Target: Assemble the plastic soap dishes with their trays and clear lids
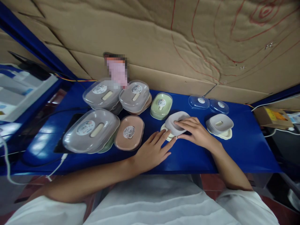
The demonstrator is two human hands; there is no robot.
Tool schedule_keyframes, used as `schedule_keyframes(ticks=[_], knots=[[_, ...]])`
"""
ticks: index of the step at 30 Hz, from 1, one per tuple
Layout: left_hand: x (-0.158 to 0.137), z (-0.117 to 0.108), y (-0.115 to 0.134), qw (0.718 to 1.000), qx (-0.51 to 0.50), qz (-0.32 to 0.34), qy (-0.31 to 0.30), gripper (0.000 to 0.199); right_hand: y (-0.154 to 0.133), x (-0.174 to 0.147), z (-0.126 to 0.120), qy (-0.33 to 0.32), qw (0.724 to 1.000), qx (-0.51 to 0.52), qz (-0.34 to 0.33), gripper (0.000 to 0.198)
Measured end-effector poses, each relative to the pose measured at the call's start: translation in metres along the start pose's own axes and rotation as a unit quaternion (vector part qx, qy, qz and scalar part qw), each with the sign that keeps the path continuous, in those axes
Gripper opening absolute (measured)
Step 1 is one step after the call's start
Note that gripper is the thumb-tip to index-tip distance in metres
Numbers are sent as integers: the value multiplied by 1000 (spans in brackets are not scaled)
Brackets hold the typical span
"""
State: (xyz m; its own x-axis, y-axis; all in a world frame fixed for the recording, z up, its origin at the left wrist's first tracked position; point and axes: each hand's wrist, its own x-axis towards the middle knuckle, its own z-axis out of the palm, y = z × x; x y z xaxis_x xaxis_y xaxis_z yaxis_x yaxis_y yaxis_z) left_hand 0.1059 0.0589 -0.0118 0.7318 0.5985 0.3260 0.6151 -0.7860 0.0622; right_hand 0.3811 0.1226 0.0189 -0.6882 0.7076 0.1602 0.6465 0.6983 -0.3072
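A grey soap box (176,125) without a lid sits tilted over a cream base tray (170,136) right of the table's middle. My right hand (195,130) grips the box, with fingers reaching into it and the thumb low on its near side. My left hand (153,149) is open, fingers spread, its tips close to the tray's near edge; whether they touch is hard to tell. Farther right, another lidless grey soap box (214,123) rests on a cream tray (227,134). Behind it lie two clear lids (198,102).
Lidded soap boxes stand to the left: a green one (161,106), a pinkish-brown one (129,132) and stacked grey ones (92,129). A cardboard wall (152,40) closes the back of the blue table (187,159). A white cable (57,165) hangs over the front left edge.
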Motion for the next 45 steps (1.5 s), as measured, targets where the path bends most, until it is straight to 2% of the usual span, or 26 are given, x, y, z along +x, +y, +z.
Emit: schedule_keyframes(ticks=[4, 8, 11, 15, 17, 19, 20, 22, 23, 24, 26, 29, 33, 38, 40, 42, 45], knots=[[-2, 4, 0, 999, 22, -2, 29, 60, -7, -2, 5, -29, 999, 2, -14, 57], [-2, 9, -1, 1000, 24, -6, 5, 48, -18, -4, 22, -70, 996, 0, -55, 61], [-1, 10, -2, 1000, 24, -11, -4, 37, -23, -2, 31, -45, 997, 12, -61, 55], [0, 11, -3, 998, 53, -19, 5, 27, -11, 3, 22, 5, 994, 76, -84, 43], [-1, 12, -4, 998, 60, -12, 8, 21, 8, 3, 15, 47, 997, 51, -35, 43], [-1, 12, -4, 999, 52, -8, 14, 14, 31, 3, 12, 95, 991, -33, 86, 52], [0, 11, -4, 999, 45, -9, 17, 13, 41, 3, 12, 105, 979, -78, 155, 58], [0, 9, -3, 999, 31, -13, 19, 17, 55, 1, 15, 84, 952, -141, 259, 67], [0, 8, -3, 999, 24, -16, 20, 19, 58, 0, 15, 60, 946, -154, 278, 69], [0, 7, -3, 999, 19, -18, 20, 20, 58, -1, 15, 36, 949, -155, 274, 69], [-1, 7, -3, 1000, 9, -22, 20, 19, 55, -4, 11, 7, 966, -137, 220, 67], [-4, 9, -3, 999, 3, -22, 24, 10, 50, -8, 5, -3, 982, -98, 162, 73], [-5, 12, -6, 999, -3, -26, 27, 6, 53, -10, 0, -25, 983, -14, 183, 76], [-4, 5, -8, 999, 13, -30, 35, 18, 50, -18, -24, 15, 980, 92, 177, 72], [-4, 2, -9, 999, 19, -33, 37, 23, 43, -22, -32, 1, 976, 139, 167, 69], [-3, 0, -8, 998, 30, -34, 47, 26, 34, -22, -31, -28, 978, 162, 126, 64], [-2, 0, -8, 996, 42, -39, 74, 34, 18, -16, -11, -67, 984, 160, 42, 62]])
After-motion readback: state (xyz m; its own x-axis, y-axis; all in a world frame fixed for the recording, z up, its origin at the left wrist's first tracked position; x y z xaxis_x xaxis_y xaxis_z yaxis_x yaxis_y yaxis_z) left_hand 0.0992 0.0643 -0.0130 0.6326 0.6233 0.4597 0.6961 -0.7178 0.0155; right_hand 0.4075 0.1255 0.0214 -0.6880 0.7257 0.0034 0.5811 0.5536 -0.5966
